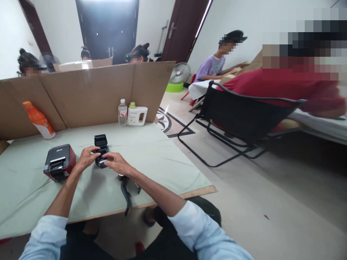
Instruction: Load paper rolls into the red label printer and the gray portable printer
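Two bare hands together over a small black box-shaped device with a flipped-up lid (101,148), set on the pale green cloth-covered table (162,159) near its middle. Left hand (87,157) curled against the device's left side, fingertips touching the body below the lid. Right hand (116,162) pressed to the right front corner, fingers pinching at the lower edge; exact grip hidden by the fingers. Lid upright, tilted slightly back. Just left of the left hand, a red and black box-shaped label printer (59,162), slot facing up, apart from the small device. Under the right wrist, a dark strap or cable (126,196) trailing over the table's front edge. Far side of the table: clear plastic water bottle with white cap (122,113) standing upright, touching or just beside a white plastic jug with a green cap (137,115). Far left, an orange plastic bottle (39,120) leaning against the brown cardboard partition (89,94) that walls the table's back. Light blue sleeves rolled up on both forearms. Right of the table, a black folding chair (238,119) on the tiled floor, with a person in a red top (276,85) seated at another table. Further back, a person in a lilac shirt (211,66) beside a white floor fan (180,73). Other heads visible above the partition.
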`<state>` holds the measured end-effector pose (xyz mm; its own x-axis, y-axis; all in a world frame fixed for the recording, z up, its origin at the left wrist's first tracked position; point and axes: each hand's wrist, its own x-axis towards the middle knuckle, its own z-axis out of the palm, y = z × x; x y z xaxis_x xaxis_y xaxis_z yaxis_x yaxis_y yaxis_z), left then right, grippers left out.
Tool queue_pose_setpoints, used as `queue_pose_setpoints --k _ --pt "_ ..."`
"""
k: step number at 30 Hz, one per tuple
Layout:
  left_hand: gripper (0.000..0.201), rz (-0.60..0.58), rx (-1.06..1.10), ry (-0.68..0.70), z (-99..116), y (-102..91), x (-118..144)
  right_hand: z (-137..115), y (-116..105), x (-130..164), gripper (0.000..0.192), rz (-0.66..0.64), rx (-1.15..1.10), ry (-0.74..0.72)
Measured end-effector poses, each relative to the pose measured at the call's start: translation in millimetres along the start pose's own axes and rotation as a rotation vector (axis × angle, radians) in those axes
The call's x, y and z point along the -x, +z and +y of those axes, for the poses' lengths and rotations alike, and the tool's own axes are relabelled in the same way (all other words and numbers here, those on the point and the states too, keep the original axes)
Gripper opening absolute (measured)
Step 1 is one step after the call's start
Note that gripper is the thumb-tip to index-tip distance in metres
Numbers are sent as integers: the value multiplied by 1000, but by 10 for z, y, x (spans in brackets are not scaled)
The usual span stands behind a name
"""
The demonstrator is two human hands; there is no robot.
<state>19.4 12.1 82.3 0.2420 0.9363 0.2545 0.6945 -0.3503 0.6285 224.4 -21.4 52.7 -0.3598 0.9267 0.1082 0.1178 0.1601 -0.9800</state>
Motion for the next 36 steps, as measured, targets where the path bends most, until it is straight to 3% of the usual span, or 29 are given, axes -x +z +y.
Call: queue_pose_setpoints --k 3,12,19,24,29,33,36 --pt "32 -35 -121 -28 -121 61 -213 63 -1 -182 20 -17 119 28" --pt "33 -110 -245 -21 -272 179 -451 192 -56 -250 37 -29 434 -60" --pt "29 -161 -323 -42 -326 260 -585 27 -39 -213 41 -39 770 -100" --pt "25 -155 -330 -44 -344 282 -589 -143 -31 -161 27 -79 1003 -71" --pt "23 -41 -324 -60 -399 277 -537 -200 -20 -133 29 -126 1149 -133" --pt "55 216 -185 -161 -508 268 -572 -162 -14 -155 28 -166 1200 -211" --pt "79 249 81 -259 -588 298 -661 -124 -7 -180 29 -178 1202 -246"
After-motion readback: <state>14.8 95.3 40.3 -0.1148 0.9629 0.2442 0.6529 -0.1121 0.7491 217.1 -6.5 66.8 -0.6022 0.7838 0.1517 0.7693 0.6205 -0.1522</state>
